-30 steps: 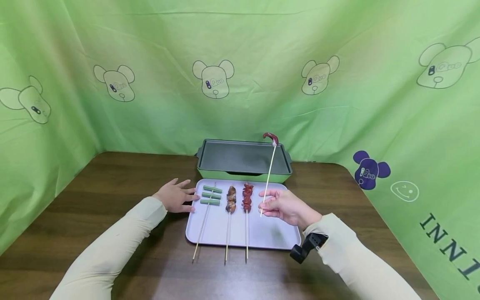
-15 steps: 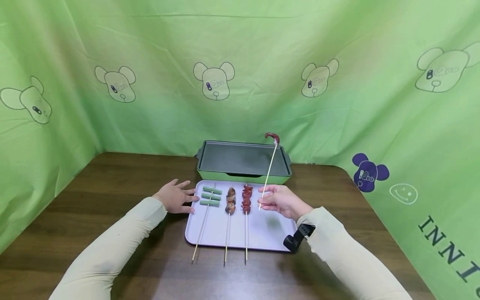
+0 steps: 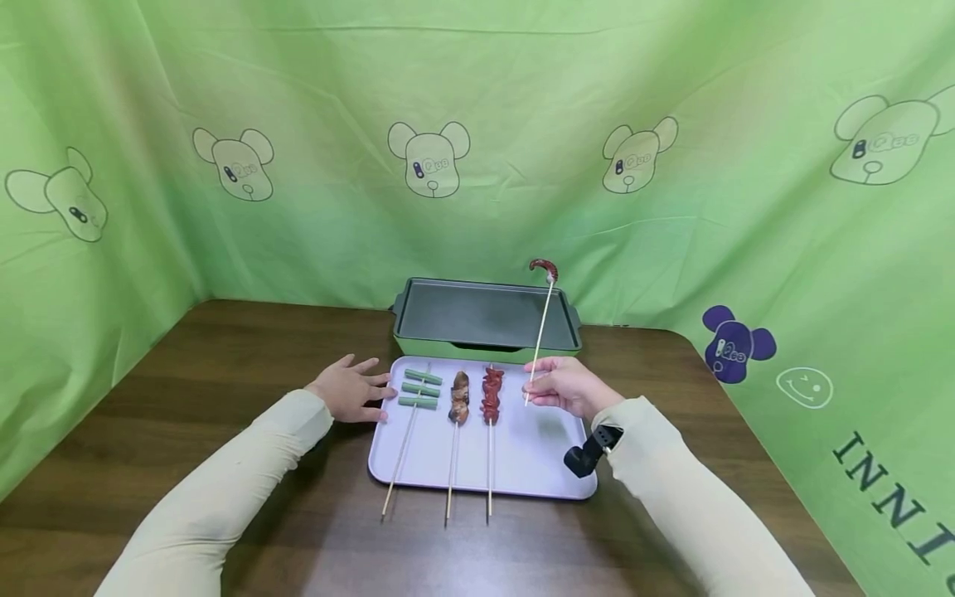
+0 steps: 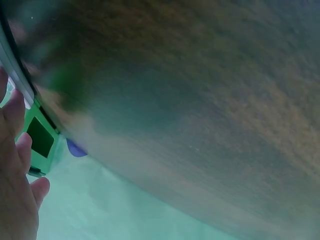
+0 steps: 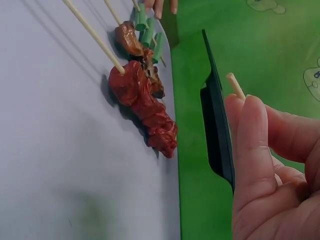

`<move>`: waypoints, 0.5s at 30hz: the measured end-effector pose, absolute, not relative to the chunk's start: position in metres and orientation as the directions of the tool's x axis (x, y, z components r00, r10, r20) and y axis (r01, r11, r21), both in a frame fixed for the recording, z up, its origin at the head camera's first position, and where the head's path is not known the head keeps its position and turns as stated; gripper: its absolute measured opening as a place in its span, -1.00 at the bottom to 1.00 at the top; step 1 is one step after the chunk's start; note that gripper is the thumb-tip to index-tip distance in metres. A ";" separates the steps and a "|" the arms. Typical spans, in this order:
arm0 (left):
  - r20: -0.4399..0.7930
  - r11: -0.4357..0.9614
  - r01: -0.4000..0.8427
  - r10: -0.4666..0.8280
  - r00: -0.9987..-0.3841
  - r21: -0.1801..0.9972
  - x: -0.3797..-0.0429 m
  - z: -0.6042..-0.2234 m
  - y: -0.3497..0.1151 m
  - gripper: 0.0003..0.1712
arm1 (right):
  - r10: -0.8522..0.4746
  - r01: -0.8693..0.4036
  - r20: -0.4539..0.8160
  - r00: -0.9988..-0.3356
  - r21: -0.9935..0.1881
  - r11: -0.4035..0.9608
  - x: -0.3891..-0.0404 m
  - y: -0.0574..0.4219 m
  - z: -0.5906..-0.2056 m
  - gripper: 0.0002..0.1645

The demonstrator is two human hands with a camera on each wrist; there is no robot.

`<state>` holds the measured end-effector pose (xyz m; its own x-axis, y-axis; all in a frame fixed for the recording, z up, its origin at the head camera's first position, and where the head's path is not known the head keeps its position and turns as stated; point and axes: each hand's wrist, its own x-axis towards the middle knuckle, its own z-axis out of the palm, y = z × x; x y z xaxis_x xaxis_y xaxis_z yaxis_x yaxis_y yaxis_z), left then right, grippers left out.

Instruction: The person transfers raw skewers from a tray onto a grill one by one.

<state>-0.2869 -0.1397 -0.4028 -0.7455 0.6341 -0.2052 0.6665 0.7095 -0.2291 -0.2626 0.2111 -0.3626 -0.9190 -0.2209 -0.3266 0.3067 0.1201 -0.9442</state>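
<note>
My right hand [image 3: 570, 387] pinches the lower end of a bamboo skewer [image 3: 542, 327] between thumb and fingers, over the tray's right side. At its raised tip is a curled dark red piece [image 3: 548, 269] that looks like a tentacle. In the right wrist view the stick's cut end [image 5: 236, 86] pokes out past the thumb. My left hand [image 3: 349, 394] lies with fingers spread, fingertips at the left rim of a pale lilac tray [image 3: 472, 469]. Across the tray lie a green-vegetable skewer [image 3: 420, 390], a browned-meat skewer [image 3: 459, 400] and a red-meat skewer [image 3: 491, 398].
Directly behind the tray stands a green tabletop grill [image 3: 425, 346] with a dark flat plate [image 3: 477, 311]. Stick ends overhang the tray's front edge above the brown wooden table [image 3: 298, 506]. A green printed curtain [image 3: 522, 207] encloses the back and sides.
My right hand has moved slightly forward and a little right, carrying the upright skewer toward the grill. The left hand and the skewers on the tray have stayed in place.
</note>
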 end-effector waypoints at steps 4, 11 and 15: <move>-0.209 0.708 0.669 0.636 -0.743 -0.223 -0.286 -0.401 -0.140 -0.36 | -0.200 0.305 -0.334 -0.921 -0.938 0.165 -0.263 0.212 -0.365 -0.44; -0.206 0.701 0.675 0.643 -0.738 -0.231 -0.286 -0.401 -0.140 -0.36 | -0.184 0.304 -0.340 -0.922 -0.932 0.200 -0.264 0.219 -0.367 -0.39; -0.203 0.700 0.676 0.645 -0.737 -0.232 -0.285 -0.402 -0.139 -0.36 | -0.170 0.315 -0.347 -0.922 -0.930 0.190 -0.264 0.222 -0.369 -0.39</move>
